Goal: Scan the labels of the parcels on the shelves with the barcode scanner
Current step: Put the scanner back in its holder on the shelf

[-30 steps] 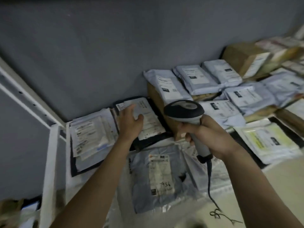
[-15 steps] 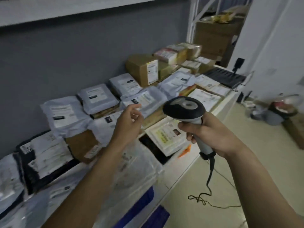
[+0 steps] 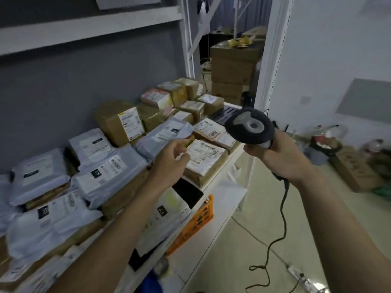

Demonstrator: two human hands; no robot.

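Note:
My right hand [image 3: 279,157] grips the handle of a black and grey barcode scanner [image 3: 249,129], its head held over the right end of the white shelf [image 3: 230,163]. Its black cable [image 3: 281,216] hangs down to the floor. My left hand [image 3: 172,160] hovers with loosely curled fingers, holding nothing, just left of a brown box with a white label [image 3: 204,160]. Grey mailer bags [image 3: 110,176] and brown cardboard boxes [image 3: 118,121] with labels cover the shelf.
An orange crate [image 3: 195,220] sits on the lower shelf under the parcels. White uprights [image 3: 273,49] frame the shelf's right end. Stacked brown cartons [image 3: 232,68] stand behind it. Boxes and clutter [image 3: 355,166] lie on the floor at right.
My view has swung right along the shelf. My left hand left the flat parcel at the far left and now hovers by a labelled box; the scanner moved right with it.

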